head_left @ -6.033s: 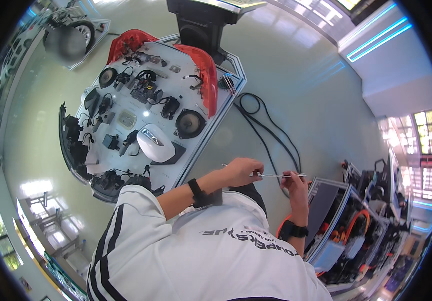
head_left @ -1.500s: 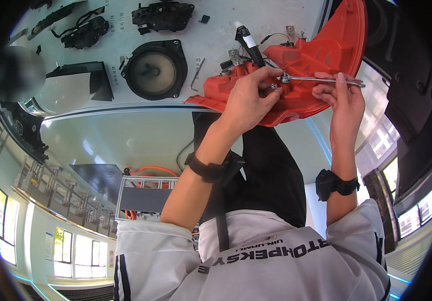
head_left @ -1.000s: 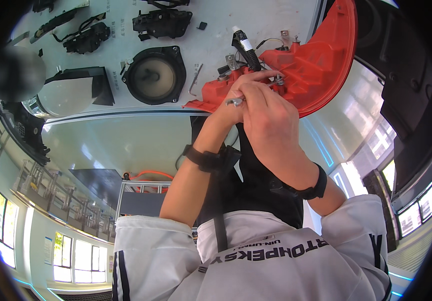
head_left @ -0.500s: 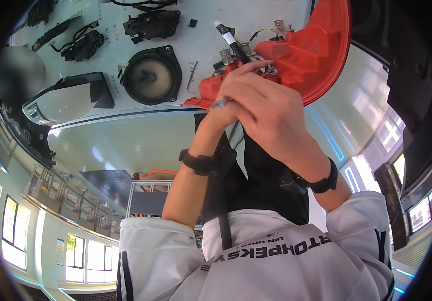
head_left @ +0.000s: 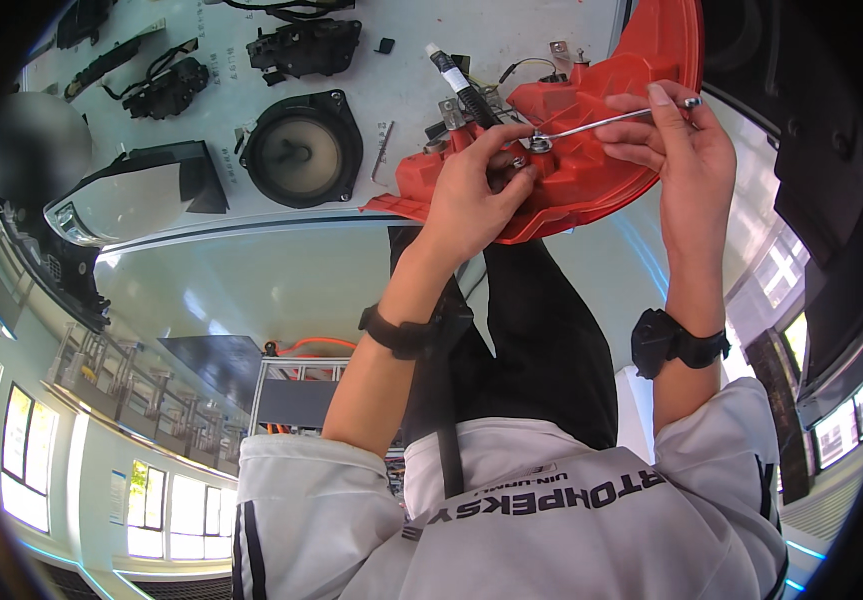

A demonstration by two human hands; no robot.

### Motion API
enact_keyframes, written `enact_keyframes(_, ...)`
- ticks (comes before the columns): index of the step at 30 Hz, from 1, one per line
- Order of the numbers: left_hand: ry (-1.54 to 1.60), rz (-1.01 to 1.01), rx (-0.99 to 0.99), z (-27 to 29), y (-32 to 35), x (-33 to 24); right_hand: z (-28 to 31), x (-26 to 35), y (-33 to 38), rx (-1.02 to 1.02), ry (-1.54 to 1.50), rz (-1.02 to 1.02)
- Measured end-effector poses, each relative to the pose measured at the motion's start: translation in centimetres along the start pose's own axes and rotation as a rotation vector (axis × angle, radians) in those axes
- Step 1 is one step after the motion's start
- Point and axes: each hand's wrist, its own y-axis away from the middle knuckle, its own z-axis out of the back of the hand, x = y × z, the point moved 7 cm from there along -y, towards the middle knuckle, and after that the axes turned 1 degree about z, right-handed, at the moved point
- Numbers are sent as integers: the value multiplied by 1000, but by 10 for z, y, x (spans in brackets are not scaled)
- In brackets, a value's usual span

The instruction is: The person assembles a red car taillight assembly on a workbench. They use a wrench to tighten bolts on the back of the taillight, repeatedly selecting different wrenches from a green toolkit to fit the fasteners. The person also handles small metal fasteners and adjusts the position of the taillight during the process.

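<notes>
In my right hand (head_left: 686, 140), the fingers are closed on a slim metal wrench (head_left: 601, 123). The wrench slants across a red plastic lamp housing (head_left: 591, 195), and its ring end sits at a metal fitting on it. My left hand (head_left: 481, 190) is over the housing's near left part, fingers curled close to that ring end. A small shiny metal piece shows between its thumb and forefinger; its kind is too small to tell. Beside the forefinger, a black corrugated cable sleeve (head_left: 471, 98) with white tape rises from the housing.
On the white table (head_left: 401, 80), left of the housing, lie a round speaker (head_left: 301, 150), a thin metal tool (head_left: 382, 152), a mirror cover (head_left: 136, 205) and several black car parts. The table's near edge runs in front of me. Dark panels (head_left: 841, 200) stand at the right.
My right hand has moved right and up, away from my left, and the wrench is now in plain view. My left hand has shifted slightly, its fingers now visible.
</notes>
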Motion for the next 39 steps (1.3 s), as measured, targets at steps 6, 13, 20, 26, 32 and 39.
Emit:
enact_keyframes(6, -91, -50, -71, 1, 5, -5, 15, -2, -6, 15, 140, -4)
enact_keyframes(13, -153, -31, -72, 2, 5, 3, 10, -1, 30, -2, 205, 128)
enact_keyframes(20, -48, 73, -19, -1, 1, 4, -19, 15, 58, -32, 426, 266)
enact_keyframes(26, -5, -176, -55, -7, -5, -6, -80, 47, 74, 73, 743, 654)
enact_keyframes(32, -431, -108, -334, 20, 31, -32, -60, 62, 33, 45, 291, 437)
enact_keyframes(39, -438, -149, -383, 87, 193, -123, -53, 125, 80, 196, -301, 79)
